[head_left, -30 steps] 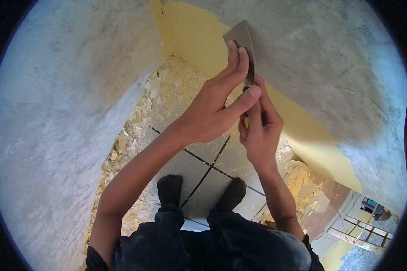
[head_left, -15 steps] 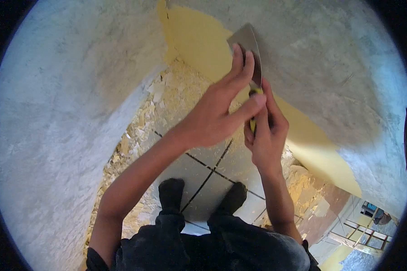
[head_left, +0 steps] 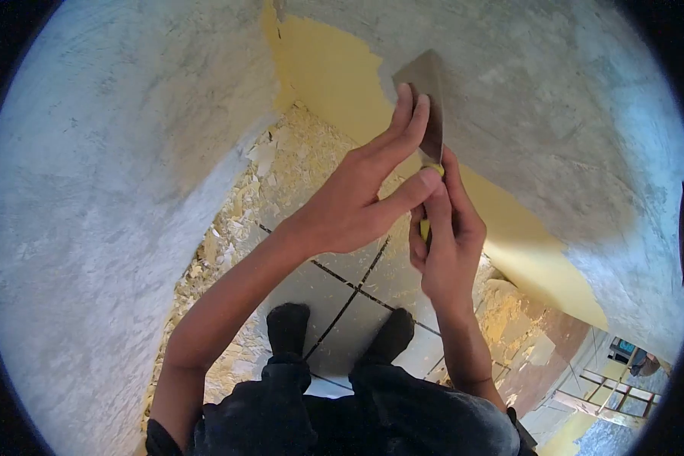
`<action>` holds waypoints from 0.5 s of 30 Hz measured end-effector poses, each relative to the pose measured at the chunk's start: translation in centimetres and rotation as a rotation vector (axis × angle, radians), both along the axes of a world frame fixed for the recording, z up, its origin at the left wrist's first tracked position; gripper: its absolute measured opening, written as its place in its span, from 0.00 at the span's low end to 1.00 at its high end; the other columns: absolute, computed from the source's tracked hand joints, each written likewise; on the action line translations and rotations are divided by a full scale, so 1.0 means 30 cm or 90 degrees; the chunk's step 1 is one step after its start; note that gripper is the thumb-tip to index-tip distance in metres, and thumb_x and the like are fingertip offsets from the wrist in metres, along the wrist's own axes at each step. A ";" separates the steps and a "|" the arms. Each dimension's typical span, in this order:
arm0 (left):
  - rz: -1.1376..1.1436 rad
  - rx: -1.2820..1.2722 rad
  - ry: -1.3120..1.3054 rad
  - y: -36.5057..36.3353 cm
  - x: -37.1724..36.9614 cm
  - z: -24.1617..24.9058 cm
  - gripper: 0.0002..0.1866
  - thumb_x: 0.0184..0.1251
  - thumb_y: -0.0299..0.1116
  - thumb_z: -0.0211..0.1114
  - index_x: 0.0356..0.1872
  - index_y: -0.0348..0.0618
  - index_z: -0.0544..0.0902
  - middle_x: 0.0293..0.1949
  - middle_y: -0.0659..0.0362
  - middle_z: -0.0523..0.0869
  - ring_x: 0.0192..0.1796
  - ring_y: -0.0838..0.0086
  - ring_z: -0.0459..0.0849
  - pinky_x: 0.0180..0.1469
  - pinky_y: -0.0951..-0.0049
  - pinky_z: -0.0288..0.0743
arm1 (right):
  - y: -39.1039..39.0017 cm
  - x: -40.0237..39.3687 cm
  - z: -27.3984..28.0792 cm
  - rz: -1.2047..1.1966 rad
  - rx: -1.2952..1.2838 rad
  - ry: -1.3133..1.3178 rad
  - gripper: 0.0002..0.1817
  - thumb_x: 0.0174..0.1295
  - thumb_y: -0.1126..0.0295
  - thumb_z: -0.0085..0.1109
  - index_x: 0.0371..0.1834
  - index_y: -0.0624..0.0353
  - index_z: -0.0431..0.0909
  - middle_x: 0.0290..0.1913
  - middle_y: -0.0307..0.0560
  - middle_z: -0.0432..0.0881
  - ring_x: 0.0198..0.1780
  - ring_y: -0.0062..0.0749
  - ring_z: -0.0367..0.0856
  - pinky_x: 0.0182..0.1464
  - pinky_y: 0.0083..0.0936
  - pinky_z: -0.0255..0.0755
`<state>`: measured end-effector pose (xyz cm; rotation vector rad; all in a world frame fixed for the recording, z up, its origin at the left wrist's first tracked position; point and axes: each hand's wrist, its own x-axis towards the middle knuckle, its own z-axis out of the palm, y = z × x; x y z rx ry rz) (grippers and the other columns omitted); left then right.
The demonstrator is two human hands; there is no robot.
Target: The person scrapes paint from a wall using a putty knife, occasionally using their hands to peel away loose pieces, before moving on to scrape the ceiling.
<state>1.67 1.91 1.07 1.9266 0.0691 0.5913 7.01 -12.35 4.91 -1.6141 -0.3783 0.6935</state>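
Observation:
My right hand (head_left: 452, 243) is wrapped round the yellow and black handle of a scraper (head_left: 427, 70). Its wide metal blade points up and lies against the wall (head_left: 524, 106). My left hand (head_left: 357, 190) is on the same tool, with outstretched fingers pressed along the blade and the thumb at the top of the handle, touching my right hand. Left of the blade, a patch of yellow paint (head_left: 327, 68) remains on the wall and meets bare grey plaster at a ragged edge. The blade's far edge against the plaster is hard to make out.
Peeled paint flakes (head_left: 235, 205) pile along the foot of the left wall (head_left: 114, 152). My feet in dark socks stand on grey floor tiles (head_left: 334, 311) with dark joints. A wooden ladder-like frame (head_left: 608, 395) lies at the lower right.
Both hands and the scraper have moved slightly down in view, the blade tip a little to the right. Both hands keep the same hold.

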 end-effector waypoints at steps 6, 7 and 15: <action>-0.019 -0.022 0.025 -0.012 -0.008 0.008 0.39 0.74 0.44 0.55 0.74 0.28 0.50 0.74 0.29 0.44 0.78 0.46 0.43 0.76 0.59 0.46 | 0.010 0.015 -0.015 0.019 0.028 0.008 0.23 0.75 0.66 0.48 0.71 0.55 0.67 0.27 0.31 0.72 0.24 0.11 0.63 0.24 0.12 0.59; -0.063 -0.005 0.032 -0.007 -0.006 0.017 0.39 0.74 0.45 0.55 0.74 0.28 0.50 0.74 0.29 0.43 0.78 0.46 0.43 0.76 0.59 0.46 | -0.010 0.011 -0.010 0.007 0.033 0.008 0.22 0.75 0.66 0.48 0.71 0.55 0.67 0.28 0.31 0.73 0.25 0.11 0.63 0.25 0.12 0.59; 0.034 -0.041 -0.010 -0.010 -0.008 0.007 0.38 0.75 0.45 0.54 0.73 0.28 0.51 0.74 0.29 0.44 0.78 0.48 0.47 0.75 0.59 0.48 | 0.037 -0.042 -0.018 -0.027 0.037 0.002 0.23 0.73 0.71 0.48 0.70 0.58 0.68 0.28 0.32 0.72 0.27 0.12 0.64 0.27 0.13 0.60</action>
